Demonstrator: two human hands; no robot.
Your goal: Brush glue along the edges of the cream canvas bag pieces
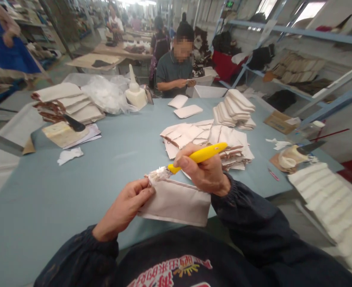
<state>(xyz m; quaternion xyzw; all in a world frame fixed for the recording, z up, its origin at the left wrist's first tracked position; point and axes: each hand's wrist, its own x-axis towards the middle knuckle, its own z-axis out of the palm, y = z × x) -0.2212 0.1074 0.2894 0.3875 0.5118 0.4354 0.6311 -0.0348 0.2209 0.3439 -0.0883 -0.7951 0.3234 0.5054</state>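
My left hand (131,205) pinches the upper left corner of a pale fabric panel (177,203), which hangs tilted just in front of my body. In my right hand (206,171) is a brush with a yellow handle (202,154). Its bristles (159,174), caked with white stuff, lie at the panel's upper left edge, close to my left fingertips. Beyond my right hand, loose piles of similar pale panels (190,134) with brown edges lie on the blue-green table (116,159).
A white squeeze bottle (136,93) stands by a plastic bag (107,91). Folded stacks (71,101) lie left, more panels (234,107) at the back right. A white-smeared container (292,157) sits right, beside a padded white stack (334,207). Across the table sits a person (174,65).
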